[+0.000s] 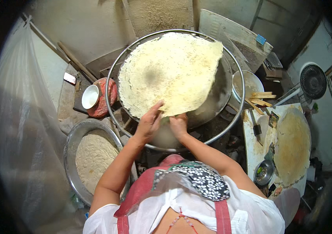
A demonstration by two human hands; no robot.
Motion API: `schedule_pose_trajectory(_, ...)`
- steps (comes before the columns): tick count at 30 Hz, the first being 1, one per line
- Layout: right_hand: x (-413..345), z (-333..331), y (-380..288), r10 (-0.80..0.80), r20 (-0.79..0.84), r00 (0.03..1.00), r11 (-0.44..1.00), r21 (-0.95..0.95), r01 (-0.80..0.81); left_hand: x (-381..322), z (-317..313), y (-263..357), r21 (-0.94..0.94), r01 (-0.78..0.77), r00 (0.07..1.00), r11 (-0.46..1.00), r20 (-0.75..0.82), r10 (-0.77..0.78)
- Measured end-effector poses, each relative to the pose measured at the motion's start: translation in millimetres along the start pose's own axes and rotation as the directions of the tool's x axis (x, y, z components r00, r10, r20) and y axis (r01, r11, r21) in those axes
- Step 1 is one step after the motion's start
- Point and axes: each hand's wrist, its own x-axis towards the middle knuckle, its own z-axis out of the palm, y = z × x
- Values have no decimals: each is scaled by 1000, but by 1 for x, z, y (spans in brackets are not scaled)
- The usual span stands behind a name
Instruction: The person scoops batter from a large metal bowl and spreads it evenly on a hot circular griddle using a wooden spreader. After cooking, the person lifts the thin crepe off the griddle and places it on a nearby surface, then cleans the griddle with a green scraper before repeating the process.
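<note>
A large thin flatbread (171, 73) covers most of a round griddle (225, 87) inside a metal ring (243, 96). Its right side is lifted off the surface, baring part of the griddle, which looks hazy. At the near edge, my left hand (149, 121) touches the flatbread with fingers extended; whether it grips is unclear. Just to its right, my right hand (179, 124) is closed on the flatbread's near edge. The fingertips of my right hand are partly hidden under the bread.
A metal basin (68, 158) of dough (94, 158) stands at the left, below a white bowl (90, 96) on a red bundle (111, 90). At the right, a bucket (259, 83) has wooden sticks (261, 99) beside it; a board (250, 117) holds another flatbread (293, 146), a scraper (257, 129) and a small metal bowl (264, 172).
</note>
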Motion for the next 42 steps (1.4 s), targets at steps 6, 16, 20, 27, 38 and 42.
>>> schedule_pose_trajectory(6,-13,-63,-76,434,222,873,670,569,-477,-9,-28,-61,629,-69,994,775,110,-1)
schedule_pose_trajectory(16,10,-158,-75,-198,444,874,938,-173,300,81,-23,-54,517,-40,999,855,-10,52)
schedule_pose_trajectory(20,67,-114,-38,-414,555,721,762,-221,608,126,-34,-21,596,-3,983,803,147,-106)
schedule_pose_trajectory(27,183,-66,3,-605,404,687,666,-216,714,216,-64,30,630,-38,998,776,57,2)
schedule_pose_trajectory(38,157,-47,-28,-585,502,637,691,-102,716,273,-102,44,686,36,999,727,-51,-2)
schedule_pose_trajectory(42,229,12,-9,-632,347,693,674,-195,712,303,-86,77,795,-103,982,598,-16,190)
